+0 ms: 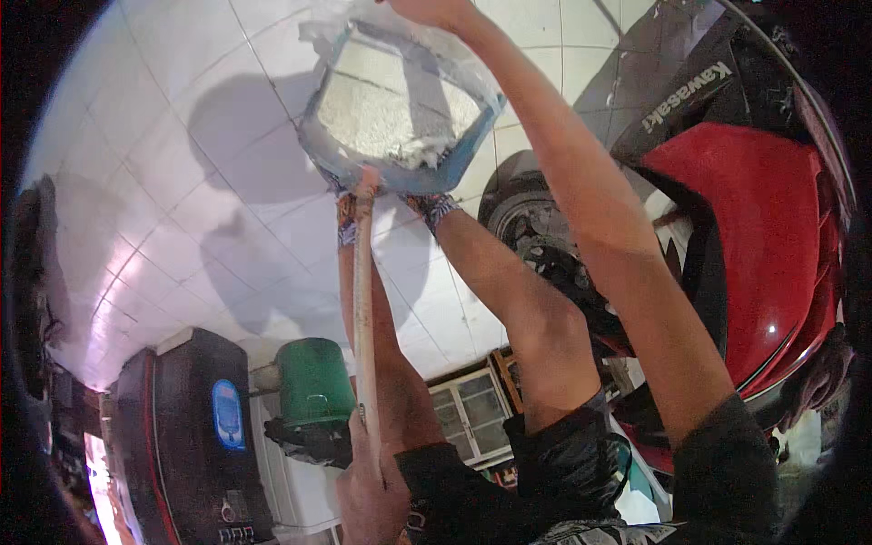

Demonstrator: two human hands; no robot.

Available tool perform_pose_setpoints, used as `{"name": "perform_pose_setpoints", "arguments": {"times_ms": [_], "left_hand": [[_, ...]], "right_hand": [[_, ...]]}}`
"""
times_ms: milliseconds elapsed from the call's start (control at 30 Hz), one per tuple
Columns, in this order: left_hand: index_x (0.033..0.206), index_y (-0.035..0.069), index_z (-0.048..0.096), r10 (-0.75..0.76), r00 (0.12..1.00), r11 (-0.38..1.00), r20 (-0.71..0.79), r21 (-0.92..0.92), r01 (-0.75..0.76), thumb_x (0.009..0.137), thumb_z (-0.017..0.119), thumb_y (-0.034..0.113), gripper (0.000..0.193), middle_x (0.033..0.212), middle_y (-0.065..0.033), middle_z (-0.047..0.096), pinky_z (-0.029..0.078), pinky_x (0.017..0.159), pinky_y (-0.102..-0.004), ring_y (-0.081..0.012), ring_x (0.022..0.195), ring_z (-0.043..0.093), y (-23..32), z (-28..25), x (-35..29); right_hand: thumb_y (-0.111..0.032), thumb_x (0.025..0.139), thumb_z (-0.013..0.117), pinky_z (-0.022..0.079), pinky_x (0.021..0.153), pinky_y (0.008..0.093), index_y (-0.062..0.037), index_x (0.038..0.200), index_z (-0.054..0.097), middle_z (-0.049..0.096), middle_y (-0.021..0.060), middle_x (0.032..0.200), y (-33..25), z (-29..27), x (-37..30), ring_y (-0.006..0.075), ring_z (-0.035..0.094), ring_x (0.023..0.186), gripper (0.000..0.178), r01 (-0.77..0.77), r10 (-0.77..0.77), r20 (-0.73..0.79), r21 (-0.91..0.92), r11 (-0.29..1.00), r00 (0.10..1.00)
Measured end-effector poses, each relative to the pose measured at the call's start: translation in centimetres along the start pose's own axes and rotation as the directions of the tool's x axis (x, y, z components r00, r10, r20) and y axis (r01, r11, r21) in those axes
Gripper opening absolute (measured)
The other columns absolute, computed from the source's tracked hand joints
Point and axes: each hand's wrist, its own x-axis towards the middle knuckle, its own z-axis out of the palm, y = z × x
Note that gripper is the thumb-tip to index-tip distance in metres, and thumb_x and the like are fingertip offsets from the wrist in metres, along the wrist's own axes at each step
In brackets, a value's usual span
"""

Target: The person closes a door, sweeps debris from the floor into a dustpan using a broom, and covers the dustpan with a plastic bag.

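A long pale pole (364, 336) runs up the middle of the view. My left hand (366, 495) is closed around its lower end. At the far end sits a wide pan with a blue rim (468, 150), like a long-handled dustpan. Its inside (386, 109) is whitish and rough, with grey-white fluffy bits (422, 150) along the near side. Translucent material shows around its far edge. My right arm reaches across to the far side of the pan. My right hand (431, 11) is there at the top edge, its fingers mostly cut off, so their grip is hidden.
White floor tiles (163, 118) spread around, with shadows on them. My feet (436, 207) stand just behind the pan. A red and black motorcycle (754, 236) fills the right side. At lower left are a dark appliance (195, 427) and a green bucket (313, 377). A glass-fronted cabinet (468, 418) shows between my legs.
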Motion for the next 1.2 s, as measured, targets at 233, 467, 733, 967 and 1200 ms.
{"name": "perform_pose_setpoints", "arguments": {"times_ms": [233, 467, 733, 967, 1200], "left_hand": [[0.141, 0.012, 0.026, -0.234, 0.944, 0.971, 0.234, 0.0, 0.241, 0.092, 0.043, 0.017, 0.052, 0.116, -0.0258, 0.053, 0.048, 0.06, -0.044, -0.0392, 0.082, 0.06, 1.9, -2.2, -0.5], [0.138, 0.007, 0.03, -0.221, 0.957, 0.975, 0.187, 0.022, 0.221, 0.093, 0.042, 0.019, 0.048, 0.078, -0.0244, 0.062, 0.045, 0.054, -0.0433, -0.0398, 0.067, 0.061, 1.4, -2.2, -1.4], [0.138, 0.006, 0.03, -0.175, 0.974, 0.984, 0.145, -0.022, 0.18, 0.092, 0.045, 0.02, 0.05, 0.08, -0.025, 0.06, 0.046, 0.055, -0.0413, -0.0373, 0.064, 0.059, 0.9, -2.0, -1.4], [0.14, 0.008, 0.028, 0.065, 0.994, 0.996, 0.09, 0.047, -0.07, 0.093, 0.043, 0.022, 0.052, 0.1, -0.0273, 0.059, 0.047, 0.059, -0.0418, -0.0411, 0.072, 0.06, 0.0, -1.8, 0.0], [0.133, -0.002, 0.034, -0.073, 0.991, 0.97, 0.115, 0.237, 0.044, 0.088, 0.048, 0.015, 0.05, 0.088, -0.0319, 0.059, 0.049, 0.062, -0.0473, -0.0447, 0.074, 0.061, 2.8, -3.9, 1.0]], "right_hand": [[-0.024, 0.078, 0.057, 0.041, 0.055, 0.0359, 0.0004, 0.078, 0.059, 0.058, 0.0153, 0.065, 0.0, -1.7, -0.1, 0.0193, 0.051, 0.058, 0.025, -0.034, 0.038, 0.079, -0.051, 0.998, 0.996], [-0.025, 0.075, 0.058, 0.039, 0.051, 0.0344, 0.0023, 0.074, 0.062, 0.054, 0.0079, 0.055, -0.9, -2.9, 1.8, 0.0139, 0.047, 0.053, 0.027, -0.088, 0.116, 0.387, -0.089, 0.992, 0.915], [-0.027, 0.067, 0.065, 0.048, 0.061, 0.0344, 0.0018, 0.079, 0.064, 0.064, 0.0167, 0.071, -3.4, 1.3, -0.4, 0.0243, 0.062, 0.068, 0.031, 0.107, -0.107, 0.38, 0.02, 0.994, 0.919], [-0.019, 0.073, 0.06, 0.049, 0.068, 0.0418, -0.0012, 0.085, 0.056, 0.061, 0.017, 0.075, -2.8, 6.5, -6.5, 0.0345, 0.06, 0.074, 0.022, 0.2, -0.171, 0.24, -0.102, 0.975, 0.956], [-0.01, 0.073, 0.053, 0.046, 0.062, 0.0442, -0.0027, 0.079, 0.052, 0.057, 0.0153, 0.068, -4.7, 6.4, -9.1, 0.0347, 0.058, 0.067, 0.009, 0.35, -0.341, 0.083, -0.13, 0.928, 0.936]]}}
